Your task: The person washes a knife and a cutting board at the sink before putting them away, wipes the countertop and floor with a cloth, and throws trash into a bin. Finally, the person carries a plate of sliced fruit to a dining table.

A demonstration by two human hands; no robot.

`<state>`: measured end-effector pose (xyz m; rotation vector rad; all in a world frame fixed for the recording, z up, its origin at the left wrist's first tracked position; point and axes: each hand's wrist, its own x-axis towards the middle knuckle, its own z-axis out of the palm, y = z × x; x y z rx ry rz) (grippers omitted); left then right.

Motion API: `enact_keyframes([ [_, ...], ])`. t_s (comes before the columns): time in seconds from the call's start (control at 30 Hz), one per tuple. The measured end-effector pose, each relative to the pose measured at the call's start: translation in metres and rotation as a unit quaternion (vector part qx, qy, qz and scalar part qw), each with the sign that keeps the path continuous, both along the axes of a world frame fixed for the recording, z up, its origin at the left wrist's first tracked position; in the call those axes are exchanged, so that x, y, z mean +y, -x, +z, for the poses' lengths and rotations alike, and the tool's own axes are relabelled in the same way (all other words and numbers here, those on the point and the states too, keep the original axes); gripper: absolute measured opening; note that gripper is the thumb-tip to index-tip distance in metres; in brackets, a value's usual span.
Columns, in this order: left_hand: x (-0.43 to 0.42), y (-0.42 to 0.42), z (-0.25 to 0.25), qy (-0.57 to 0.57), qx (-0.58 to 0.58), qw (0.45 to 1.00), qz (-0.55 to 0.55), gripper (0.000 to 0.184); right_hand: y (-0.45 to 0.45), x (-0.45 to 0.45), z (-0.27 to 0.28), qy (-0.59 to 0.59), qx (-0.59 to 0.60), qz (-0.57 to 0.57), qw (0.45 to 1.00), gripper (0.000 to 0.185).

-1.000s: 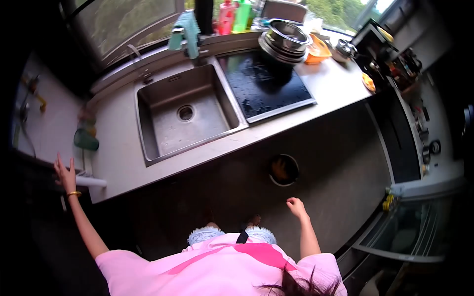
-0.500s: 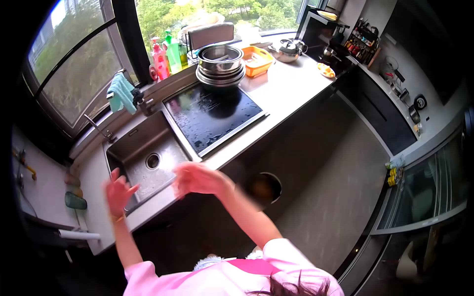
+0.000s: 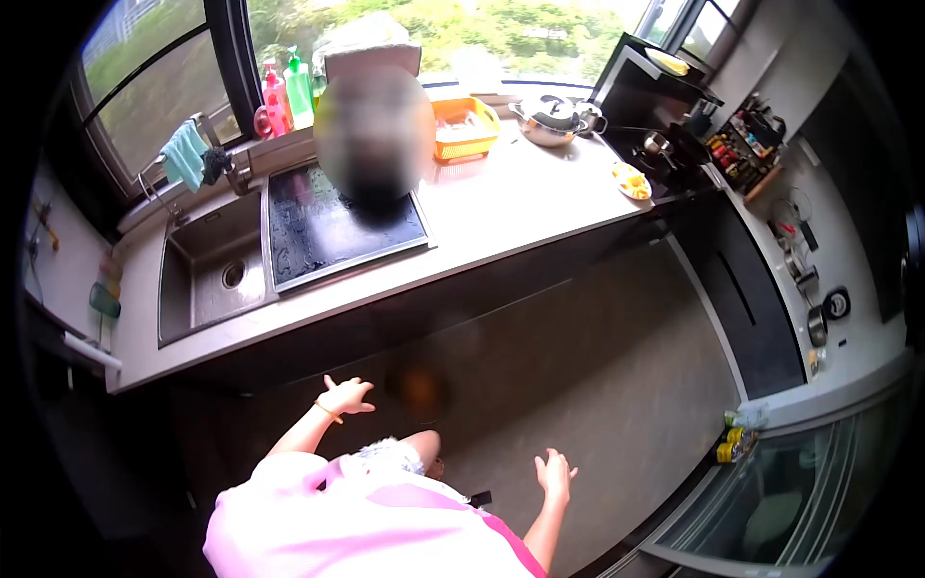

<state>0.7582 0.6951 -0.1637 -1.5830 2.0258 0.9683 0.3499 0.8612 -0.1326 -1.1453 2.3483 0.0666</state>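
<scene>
My left hand (image 3: 345, 395) hangs in the air in front of the counter's edge, fingers spread, holding nothing. Lower down and farther right, my right hand (image 3: 555, 476) is also empty, its fingers apart over the floor. Neither hand touches anything. Beyond my left hand lies the steel sink (image 3: 207, 306) with its round drain. A wet black panel (image 3: 332, 246) in a metal frame adjoins the sink. What stands at its back is hidden by a blurred patch; the earlier view has stacked metal bowls there.
On the counter (image 3: 520, 207) stand an orange basket (image 3: 465, 146), a lidded pot (image 3: 549, 123) and a plate of yellow-orange pieces (image 3: 632, 181). Soap bottles (image 3: 299, 89) line the window, near a teal cloth (image 3: 185, 156). A blurred round brownish object (image 3: 419, 387) is on the floor (image 3: 617, 366).
Both hands have come away from the sink's front edge, the right one swinging far to the right. My view has turned right and taken in more of the floor and stove.
</scene>
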Motion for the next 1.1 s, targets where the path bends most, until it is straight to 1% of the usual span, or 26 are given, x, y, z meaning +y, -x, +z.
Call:
enact_keyframes([
  [0.07, -0.018, 0.037, -0.015, 0.001, 0.04, 0.998, -0.042, 0.055, 0.017, -0.034, 0.003, 0.064, -0.016, 0.031, 0.997, 0.039],
  [0.1, -0.031, 0.057, -0.02, -0.013, 0.025, 0.999, -0.04, 0.052, 0.024, -0.055, 0.009, 0.095, -0.055, 0.056, 0.992, 0.038],
  [0.13, -0.046, 0.076, -0.027, -0.026, 0.012, 0.999, -0.039, 0.05, 0.029, -0.077, 0.016, 0.096, -0.09, 0.093, 0.987, 0.038],
  [0.17, -0.057, 0.093, -0.037, 0.001, 0.047, 0.999, -0.018, 0.046, 0.039, -0.097, 0.014, 0.12, -0.11, 0.139, 0.977, 0.038],
  [0.2, -0.068, 0.108, -0.046, 0.004, 0.052, 0.999, -0.012, 0.046, 0.051, -0.118, 0.011, 0.145, -0.128, 0.184, 0.964, 0.037],
  [0.27, -0.094, 0.144, -0.057, 0.066, 0.045, 0.996, -0.037, 0.045, 0.087, -0.161, -0.002, 0.181, -0.248, 0.168, 0.937, 0.037],
  [0.3, -0.109, 0.158, -0.115, 0.082, 0.066, 0.992, -0.064, 0.045, 0.11, -0.18, -0.006, 0.187, -0.231, 0.187, 0.936, 0.038],
  [0.33, -0.124, 0.172, -0.172, 0.098, 0.086, 0.987, -0.092, 0.044, 0.132, -0.198, -0.006, 0.148, -0.203, 0.16, 0.955, 0.037],
  [0.37, -0.139, 0.185, -0.227, 0.114, 0.105, 0.981, -0.119, 0.043, 0.154, -0.214, 0.005, 0.116, -0.133, 0.168, 0.97, 0.036],
  [0.4, -0.163, 0.216, -0.191, 0.048, 0.093, 0.987, -0.119, 0.042, 0.175, -0.233, 0.016, 0.086, -0.067, 0.176, 0.978, 0.035],
  [0.43, -0.186, 0.259, -0.04, -0.013, 0.058, 0.995, -0.079, 0.036, 0.196, -0.253, 0.022, 0.083, -0.046, 0.173, 0.98, 0.034],
  [0.47, -0.208, 0.263, -0.072, -0.033, 0.226, 0.966, -0.123, 0.03, 0.214, -0.274, 0.031, 0.111, -0.045, 0.15, 0.981, 0.034],
  [0.53, -0.229, 0.303, 0.039, 0.135, 0.201, 0.968, -0.071, 0.017, 0.246, -0.318, 0.028, 0.125, -0.034, 0.145, 0.981, 0.033],
  [0.57, -0.241, 0.305, 0.007, 0.135, 0.199, 0.968, -0.074, 0.017, 0.255, -0.345, 0.022, 0.143, -0.057, 0.18, 0.972, 0.032],
  [0.6, -0.253, 0.304, -0.056, 0.257, 0.214, 0.934, -0.122, 0.017, 0.267, -0.375, 0.017, 0.163, -0.075, 0.206, 0.962, 0.032],
  [0.63, -0.269, 0.308, -0.056, 0.227, 0.257, 0.938, -0.061, 0.018, 0.267, -0.407, 0.016, 0.184, -0.125, 0.225, 0.949, 0.031],
  [0.7, -0.282, 0.311, -0.04, 0.205, 0.289, 0.934, 0.05, 0.03, 0.257, -0.48, 0.021, 0.206, -0.156, 0.311, 0.915, 0.03],
  [0.73, -0.283, 0.312, -0.036, 0.208, 0.262, 0.938, 0.087, 0.038, 0.246, -0.517, 0.024, 0.199, -0.176, 0.333, 0.905, 0.028],
  [0.77, -0.285, 0.314, -0.014, 0.177, 0.18, 0.959, 0.13, 0.039, 0.239, -0.555, 0.017, 0.2, -0.172, 0.374, 0.889, 0.028],
  [0.8, -0.281, 0.309, -0.016, 0.166, 0.106, 0.972, 0.13, 0.04, 0.229, -0.595, 0.009, 0.203, -0.171, 0.42, 0.868, 0.029],
  [0.83, -0.275, 0.309, -0.008, 0.183, 0.064, 0.969, 0.154, 0.04, 0.217, -0.633, 0.012, 0.208, -0.184, 0.45, 0.849, 0.029],
  [0.87, -0.271, 0.311, -0.002, 0.156, 0.032, 0.966, 0.205, 0.041, 0.204, -0.668, 0.017, 0.212, -0.197, 0.484, 0.826, 0.029],
  [0.93, -0.256, 0.316, -0.009, 0.125, -0.014, 0.938, 0.322, 0.042, 0.176, -0.747, -0.016, 0.186, -0.164, 0.546, 0.8, 0.031],
  [1.0, -0.249, 0.338, 0.01, 0.106, -0.041, 0.902, 0.416, 0.042, 0.147, -0.803, -0.027, 0.251, -0.115, 0.577, 0.769, 0.036],
  [1.07, -0.244, 0.363, 0.02, 0.102, 0.007, 0.877, 0.47, 0.041, 0.121, -0.858, -0.032, 0.261, -0.063, 0.589, 0.762, 0.044],
  [1.1, -0.238, 0.375, 0.016, 0.104, 0.038, 0.865, 0.489, 0.041, 0.11, -0.885, -0.034, 0.289, -0.032, 0.576, 0.764, 0.044],
])
